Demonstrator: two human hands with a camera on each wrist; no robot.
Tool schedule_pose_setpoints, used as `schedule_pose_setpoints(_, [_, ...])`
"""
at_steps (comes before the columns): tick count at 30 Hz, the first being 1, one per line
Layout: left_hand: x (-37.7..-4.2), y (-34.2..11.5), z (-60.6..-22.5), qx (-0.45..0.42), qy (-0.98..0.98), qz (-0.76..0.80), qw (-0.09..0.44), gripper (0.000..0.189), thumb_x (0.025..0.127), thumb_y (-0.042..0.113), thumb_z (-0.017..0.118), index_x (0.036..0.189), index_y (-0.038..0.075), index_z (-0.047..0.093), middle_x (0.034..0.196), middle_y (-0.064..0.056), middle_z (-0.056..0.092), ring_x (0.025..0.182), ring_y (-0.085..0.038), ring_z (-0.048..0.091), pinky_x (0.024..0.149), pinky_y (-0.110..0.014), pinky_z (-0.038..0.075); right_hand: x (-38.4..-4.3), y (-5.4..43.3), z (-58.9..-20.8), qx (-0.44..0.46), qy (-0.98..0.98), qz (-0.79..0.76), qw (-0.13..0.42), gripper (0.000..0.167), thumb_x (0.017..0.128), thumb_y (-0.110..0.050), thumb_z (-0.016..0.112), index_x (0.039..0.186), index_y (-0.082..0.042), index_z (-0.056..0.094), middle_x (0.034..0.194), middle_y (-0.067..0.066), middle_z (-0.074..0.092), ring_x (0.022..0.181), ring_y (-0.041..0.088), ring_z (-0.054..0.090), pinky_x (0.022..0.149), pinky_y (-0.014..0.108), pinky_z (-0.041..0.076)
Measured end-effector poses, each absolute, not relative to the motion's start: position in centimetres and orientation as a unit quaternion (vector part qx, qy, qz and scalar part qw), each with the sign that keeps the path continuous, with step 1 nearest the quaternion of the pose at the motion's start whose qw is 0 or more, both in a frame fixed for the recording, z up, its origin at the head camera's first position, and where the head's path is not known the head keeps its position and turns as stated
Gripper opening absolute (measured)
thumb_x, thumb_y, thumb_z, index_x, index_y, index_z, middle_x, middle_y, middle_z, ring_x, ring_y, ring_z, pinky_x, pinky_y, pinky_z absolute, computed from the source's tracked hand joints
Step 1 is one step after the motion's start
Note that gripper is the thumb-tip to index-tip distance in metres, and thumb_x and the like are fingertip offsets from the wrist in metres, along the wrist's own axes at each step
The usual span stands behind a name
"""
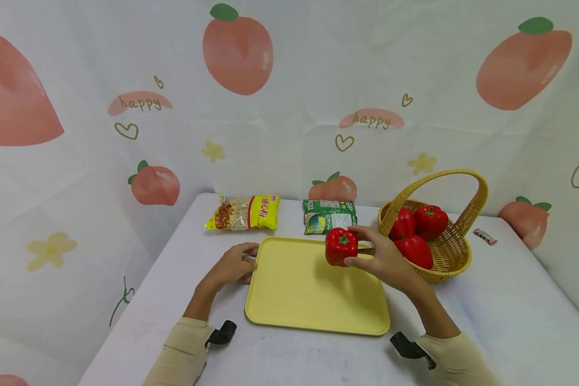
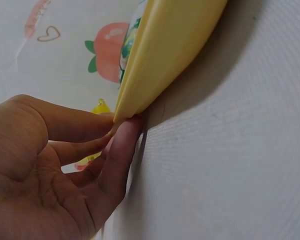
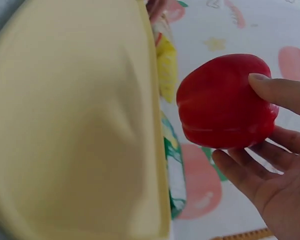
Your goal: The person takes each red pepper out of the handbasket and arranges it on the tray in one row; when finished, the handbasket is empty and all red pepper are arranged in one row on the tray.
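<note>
Red pepper (image 1: 340, 250) is gripped over tray (image 1: 299, 292) by right hand (image 1: 386, 261), tray edge (image 2: 131, 80) pinched by left hand (image 1: 230, 265); placing seems underway, lowering needed.

Soft, even light surrounds me, laying a faint shadow on the yellow tray (image 1: 294, 295) and glints on the red pepper (image 1: 336, 253). The wrist views look dimmer, with the tray blurred in the right one.

I can cross the near half of the tray (image 1: 313, 300) — the red pepper (image 1: 340, 249) in my right hand (image 1: 387, 262) obstructs its far right. Beyond, a gap divides the yellow packet (image 1: 262, 213) from the green packet (image 1: 330, 217); the basket (image 1: 436, 276) and its arched handle (image 1: 480, 195) block my right.
</note>
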State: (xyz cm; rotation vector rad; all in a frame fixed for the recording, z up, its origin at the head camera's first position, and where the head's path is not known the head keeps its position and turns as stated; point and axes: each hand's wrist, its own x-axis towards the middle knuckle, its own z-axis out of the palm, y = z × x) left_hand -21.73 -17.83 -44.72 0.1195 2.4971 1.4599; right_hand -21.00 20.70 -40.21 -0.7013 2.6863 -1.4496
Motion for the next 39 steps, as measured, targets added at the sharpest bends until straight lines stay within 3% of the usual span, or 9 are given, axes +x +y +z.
schedule_pose_setpoints(6, [-21.8,-17.9,-44.8,0.04,0.862,0.491,0.119,0.065,0.089,0.004,0.064,0.153,-0.001,0.052,0.142,-0.019,0.063,0.114,-0.025,0.067,0.08,-0.031,0.061,-21.8,18.6,-40.8,-0.239,0.85,-0.469,0.025,0.072,0.091,-0.02,0.084,0.153,-0.004,0.05,0.144,0.018,0.059,0.128,0.043,0.062,0.102,0.056,0.058])
schedule_pose_setpoints(11, [-21.7,-17.9,-44.9,0.035,0.852,0.506,0.128,0.064,0.091,0.004,0.063,0.154,-0.001,0.051,0.143,-0.019,0.061,0.114,-0.025,0.067,0.074,-0.032,0.063,-22.2,16.8,-40.8,-0.237,0.844,-0.479,0.05,0.069,0.091,-0.021,0.084,0.15,-0.008,0.053,0.144,0.015,0.06,0.128,0.039,0.062,0.101,0.049,0.06])
schedule_pose_setpoints(15, [-21.7,-17.9,-44.9,0.032,0.847,0.515,0.129,0.063,0.092,0.003,0.063,0.154,-0.001,0.051,0.144,-0.02,0.06,0.113,-0.025,0.067,0.071,-0.032,0.064,-22.4,15.4,-40.9,-0.243,0.832,-0.495,0.059,0.069,0.091,-0.019,0.084,0.151,-0.007,0.052,0.145,0.016,0.058,0.129,0.04,0.061,0.101,0.05,0.06])
schedule_pose_setpoints(39, [-21.7,-17.9,-45.0,0.032,0.847,0.515,0.129,0.061,0.093,0.003,0.063,0.152,0.001,0.053,0.142,-0.018,0.062,0.11,-0.023,0.066,0.069,-0.032,0.064,-23.1,8.8,-42.2,-0.238,0.819,-0.519,0.055,0.073,0.09,-0.014,0.084,0.154,-0.005,0.05,0.149,0.01,0.058,0.132,0.032,0.058,0.098,0.044,0.062])
